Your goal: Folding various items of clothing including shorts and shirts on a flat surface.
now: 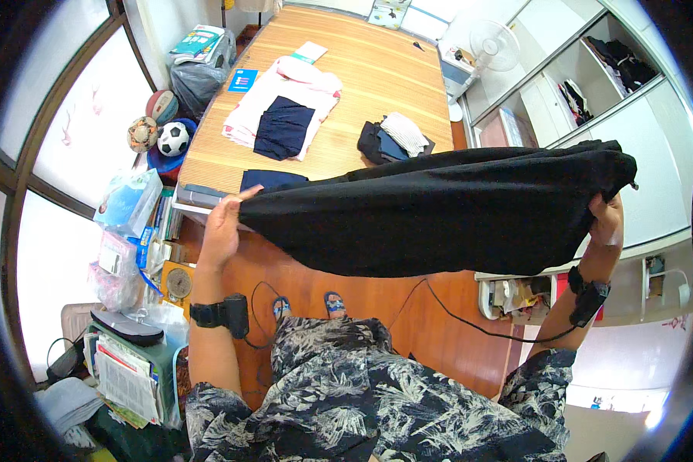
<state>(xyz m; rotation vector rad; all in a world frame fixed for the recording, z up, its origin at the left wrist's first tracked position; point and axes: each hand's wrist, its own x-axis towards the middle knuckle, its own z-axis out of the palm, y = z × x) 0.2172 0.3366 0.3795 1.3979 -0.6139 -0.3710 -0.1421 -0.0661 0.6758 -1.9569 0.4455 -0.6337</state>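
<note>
A black cloth garment (427,213) is stretched sideways in the air between my two hands, over the near edge of the bed. My left hand (226,222) grips its left end, thumb on top. At the other end, my right hand (606,216) is closed on the bunched fabric; some of its fingers are hidden. Beyond the garment, a dark navy folded cloth (284,128) lies on a white and pink quilt (317,84). Another navy cloth (271,178) rests at the bed's near edge, partly covered from view. A pile of folded clothes (395,138) sits to the right.
A bamboo mat (381,63) covers the bed. Balls (173,138), bags and books line the left side. An electric fan (490,46) and an open-fronted wardrobe (577,75) stand on the right. Cables from both wristbands hang above the wooden floor (439,312).
</note>
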